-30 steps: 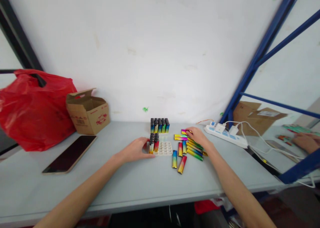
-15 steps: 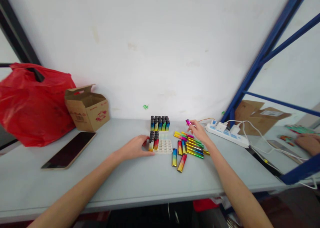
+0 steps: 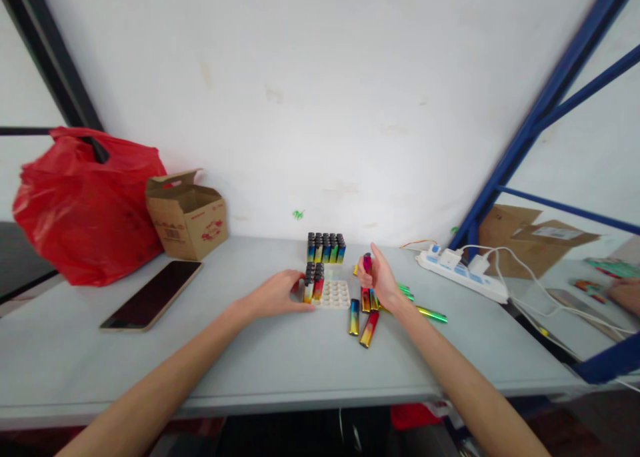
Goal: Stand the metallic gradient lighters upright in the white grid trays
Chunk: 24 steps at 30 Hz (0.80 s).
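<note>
A white tray with rows of round holes (image 3: 337, 295) lies on the table, with several shiny colour-graded tubes with black tops (image 3: 314, 282) upright at its left end. My left hand (image 3: 277, 293) is curved around that end, thumb at the front corner and fingers behind, gripping the tray. A shiny pink-purple tube (image 3: 367, 263) is upright in the closed fingers of my right hand (image 3: 379, 277), to the right of the tray. Loose tubes lie below it, including a blue-yellow tube (image 3: 354, 317) and a red-yellow tube (image 3: 369, 329). My right hand hides part of the pile.
A full block of black-topped tubes (image 3: 326, 248) stands behind the tray. A phone (image 3: 153, 295), an open cardboard box (image 3: 193, 223) and a red plastic bag (image 3: 93, 210) are on the left. A power strip with cables (image 3: 463, 275) is on the right, beside a blue frame (image 3: 533, 120).
My right hand has moved left and down, bringing the pink-purple tube closer to the tray. A green tube now lies apart on the right. My left hand stays at the tray.
</note>
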### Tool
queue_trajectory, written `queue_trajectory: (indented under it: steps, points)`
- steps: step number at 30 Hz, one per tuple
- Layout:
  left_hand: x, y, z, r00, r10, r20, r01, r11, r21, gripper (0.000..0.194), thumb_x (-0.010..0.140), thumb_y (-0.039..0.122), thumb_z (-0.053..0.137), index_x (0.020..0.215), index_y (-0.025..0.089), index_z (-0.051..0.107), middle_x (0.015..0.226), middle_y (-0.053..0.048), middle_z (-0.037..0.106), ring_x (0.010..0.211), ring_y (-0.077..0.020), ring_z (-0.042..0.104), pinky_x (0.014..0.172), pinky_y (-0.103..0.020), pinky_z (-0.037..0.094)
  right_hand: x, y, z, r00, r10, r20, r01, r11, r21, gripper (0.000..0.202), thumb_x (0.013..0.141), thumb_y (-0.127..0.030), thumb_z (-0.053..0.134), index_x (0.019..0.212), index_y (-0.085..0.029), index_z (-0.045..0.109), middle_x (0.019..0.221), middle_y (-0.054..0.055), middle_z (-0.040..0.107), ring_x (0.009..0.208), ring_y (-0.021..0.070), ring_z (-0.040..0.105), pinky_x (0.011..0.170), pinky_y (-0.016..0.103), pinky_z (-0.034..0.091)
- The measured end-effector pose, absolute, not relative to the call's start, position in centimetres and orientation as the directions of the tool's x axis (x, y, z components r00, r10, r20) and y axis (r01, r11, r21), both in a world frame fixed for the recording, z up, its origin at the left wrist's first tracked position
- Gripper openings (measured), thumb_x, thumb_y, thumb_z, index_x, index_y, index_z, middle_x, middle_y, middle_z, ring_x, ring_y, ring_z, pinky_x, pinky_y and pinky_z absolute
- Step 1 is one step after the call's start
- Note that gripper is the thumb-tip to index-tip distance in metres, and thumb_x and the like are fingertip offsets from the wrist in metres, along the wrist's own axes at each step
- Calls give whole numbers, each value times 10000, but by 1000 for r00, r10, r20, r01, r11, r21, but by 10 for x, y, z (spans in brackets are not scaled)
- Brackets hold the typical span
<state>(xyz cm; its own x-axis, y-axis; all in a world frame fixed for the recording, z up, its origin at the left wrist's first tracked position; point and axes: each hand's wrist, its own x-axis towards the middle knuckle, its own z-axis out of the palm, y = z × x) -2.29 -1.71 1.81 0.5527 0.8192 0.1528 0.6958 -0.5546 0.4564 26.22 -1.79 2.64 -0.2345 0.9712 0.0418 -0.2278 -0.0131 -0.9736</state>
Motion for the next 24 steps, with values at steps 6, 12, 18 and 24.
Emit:
queue_trajectory:
  steps: [6,12,18,24]
  points:
    - [-23,-16,16,568,811,140,690,-562,457,673,734,727,737,1113,172,686,1020,-93,738,880,-279,674,779,-350,504,236,-31,19,-230,972,-40,-168,-80,-982,503,882,-581,510,554,-240,340,493,-107,179,435,65,87,411,219,97]
    - [-23,-16,16,576,803,153,679,-574,458,659,729,730,736,1084,176,690,1004,-90,736,861,-269,670,777,-347,500,235,-29,11,-139,989,-54,-132,-73,-989,525,887,-625,542,584,-235,367,515,-104,193,434,60,117,403,205,113]
    - [-23,-16,18,582,801,141,689,-578,437,663,750,750,717,1077,175,678,999,-89,726,862,-268,663,767,-348,493,232,-31,13,-243,970,12,-133,-21,-991,563,824,-742,639,668,-217,506,538,-83,292,469,76,188,443,220,157]
    - [-23,-16,17,570,806,160,686,-574,446,655,728,758,721,1044,184,687,973,-81,726,838,-260,657,748,-343,483,232,-30,8,-173,985,20,-76,7,-997,507,879,-615,547,584,-234,393,519,-80,229,471,81,132,437,234,127]
